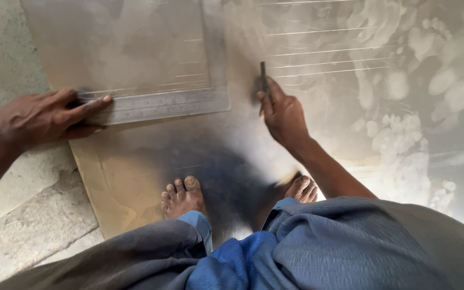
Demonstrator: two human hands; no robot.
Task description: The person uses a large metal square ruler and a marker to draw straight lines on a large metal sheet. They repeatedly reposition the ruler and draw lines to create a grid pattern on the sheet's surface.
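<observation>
A dusty tan board [151, 161] lies flat on the floor under my bare feet. On it rests a metal framing square [189, 102], its long arm running left to right and its short arm going up. My left hand [44, 115] presses flat on the left end of the square, fingers spread along it. My right hand [281, 113] grips a thin dark scribing tool [263, 75], its tip pointing up toward the scratched lines on the board.
Several pale scribed lines [328, 53] cross the board's upper right. White dust prints [430, 96] cover the right side. Rough concrete floor [22, 215] lies left of the board's edge. My feet [183, 196] and blue-grey cloth [296, 252] fill the bottom.
</observation>
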